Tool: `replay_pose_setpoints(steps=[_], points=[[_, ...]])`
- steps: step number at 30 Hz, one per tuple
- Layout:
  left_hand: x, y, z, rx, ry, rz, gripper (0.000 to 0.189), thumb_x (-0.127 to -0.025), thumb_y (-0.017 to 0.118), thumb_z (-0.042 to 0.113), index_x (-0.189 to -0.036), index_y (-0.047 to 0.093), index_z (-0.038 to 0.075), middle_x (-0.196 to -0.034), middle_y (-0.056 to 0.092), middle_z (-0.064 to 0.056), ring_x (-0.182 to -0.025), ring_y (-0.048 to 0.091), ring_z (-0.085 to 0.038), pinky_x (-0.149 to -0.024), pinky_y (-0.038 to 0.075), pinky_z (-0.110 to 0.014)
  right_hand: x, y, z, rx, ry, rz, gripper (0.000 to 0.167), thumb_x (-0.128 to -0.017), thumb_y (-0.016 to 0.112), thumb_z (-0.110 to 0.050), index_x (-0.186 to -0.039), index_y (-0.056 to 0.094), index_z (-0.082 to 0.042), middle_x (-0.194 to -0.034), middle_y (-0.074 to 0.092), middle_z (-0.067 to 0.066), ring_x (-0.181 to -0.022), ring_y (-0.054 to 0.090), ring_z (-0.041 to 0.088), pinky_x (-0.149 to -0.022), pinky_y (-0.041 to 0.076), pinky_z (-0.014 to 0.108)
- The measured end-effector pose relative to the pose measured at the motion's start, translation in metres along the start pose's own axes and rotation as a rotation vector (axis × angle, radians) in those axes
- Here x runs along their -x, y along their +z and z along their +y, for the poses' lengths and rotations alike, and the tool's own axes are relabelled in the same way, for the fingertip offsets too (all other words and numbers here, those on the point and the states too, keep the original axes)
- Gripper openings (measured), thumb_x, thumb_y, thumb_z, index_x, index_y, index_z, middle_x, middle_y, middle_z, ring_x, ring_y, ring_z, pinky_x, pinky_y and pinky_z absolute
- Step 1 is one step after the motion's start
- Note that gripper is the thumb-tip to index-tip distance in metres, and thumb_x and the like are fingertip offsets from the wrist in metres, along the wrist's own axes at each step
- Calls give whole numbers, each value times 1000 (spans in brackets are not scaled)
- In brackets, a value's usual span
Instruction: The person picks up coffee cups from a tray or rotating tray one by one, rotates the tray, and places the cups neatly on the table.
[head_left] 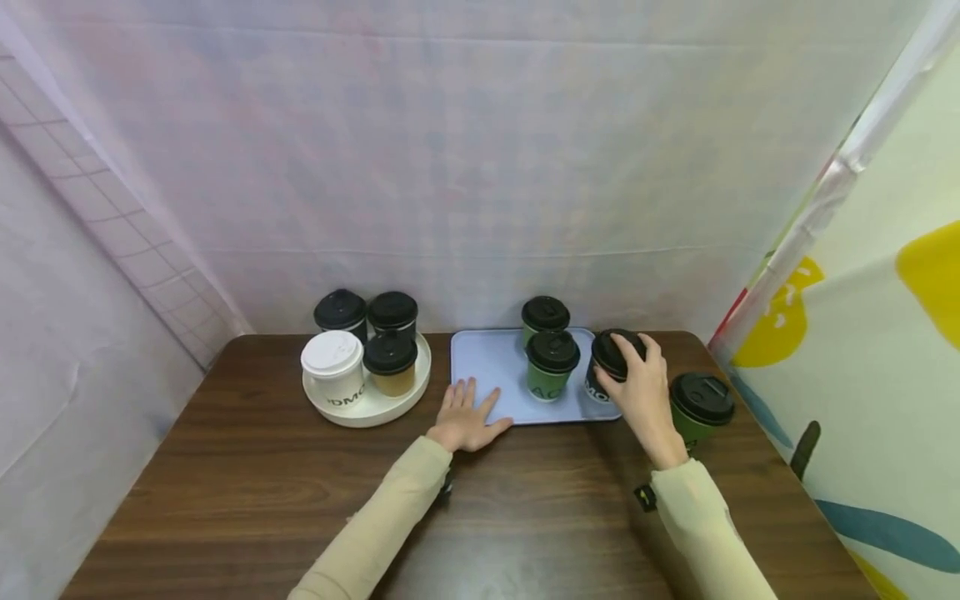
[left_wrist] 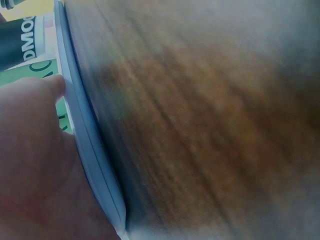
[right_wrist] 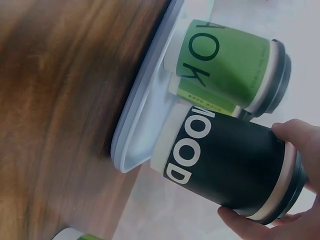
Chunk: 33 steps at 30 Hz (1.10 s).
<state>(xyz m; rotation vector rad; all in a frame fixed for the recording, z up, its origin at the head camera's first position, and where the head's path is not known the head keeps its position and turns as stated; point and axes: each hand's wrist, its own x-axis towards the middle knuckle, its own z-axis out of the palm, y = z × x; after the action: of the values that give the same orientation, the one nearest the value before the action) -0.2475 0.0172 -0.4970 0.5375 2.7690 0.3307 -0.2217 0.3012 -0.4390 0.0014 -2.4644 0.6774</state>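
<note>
My right hand (head_left: 643,392) grips a black paper coffee cup (right_wrist: 225,162) with white "MOOD" lettering, fingers and thumb around its black lid. This cup is at the right end of a pale blue rectangular tray (head_left: 483,354); I cannot tell whether its base touches. Beside it on the tray stand two green cups with black lids, one in front (head_left: 546,383) and one behind (head_left: 546,313). My left hand (head_left: 467,417) rests with spread fingers on the tray's front left part. In the left wrist view, its thumb lies against the tray rim (left_wrist: 82,120).
Left of the blue tray, a round white tray (head_left: 358,419) holds several lidded cups, among them a white cup (head_left: 333,375) and a brown cup (head_left: 393,383). A green cup (head_left: 693,425) stands right of my right hand. A pale curtain (head_left: 480,167) hangs behind the wooden table (head_left: 525,517).
</note>
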Motion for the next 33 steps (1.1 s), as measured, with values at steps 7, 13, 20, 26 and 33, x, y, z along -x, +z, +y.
replay_pose_setpoints(steps=[7,13,20,26,33], points=[[0,0,-1,9,0,-3,75,-104,29,69,-166,26,28,-174,9,-23,-163,5,-42,-134,3,-52,16,-8,-1,18,-40,35,57,-82,86,-17,-134,64,-7,-143,47,37,-118,54,61,-96,46,71],[-2,0,-1,13,1,-17,74,-104,31,67,-166,24,28,-174,6,-24,-163,3,-43,-134,1,-52,26,-13,2,66,-90,53,59,-79,89,-17,-131,65,-5,-135,52,40,-127,51,55,-114,26,80],[-1,-1,-1,8,2,-15,73,-104,32,66,-166,24,27,-174,6,-24,-163,3,-43,-134,0,-52,35,-19,3,87,-109,52,61,-76,91,-16,-131,65,-5,-134,54,39,-129,50,51,-117,11,83],[0,-1,0,15,5,-3,74,-104,31,67,-166,27,26,-174,9,-24,-163,5,-43,-134,3,-53,42,-21,6,139,-142,88,62,-73,94,-19,-128,68,-8,-133,59,36,-129,54,49,-114,12,86],[-7,4,-2,22,-5,-24,74,-104,32,67,-166,23,28,-174,4,-24,-163,0,-43,-134,-2,-54,48,-24,8,162,-169,124,64,-70,96,-22,-126,69,-9,-132,61,32,-128,55,50,-113,11,87]])
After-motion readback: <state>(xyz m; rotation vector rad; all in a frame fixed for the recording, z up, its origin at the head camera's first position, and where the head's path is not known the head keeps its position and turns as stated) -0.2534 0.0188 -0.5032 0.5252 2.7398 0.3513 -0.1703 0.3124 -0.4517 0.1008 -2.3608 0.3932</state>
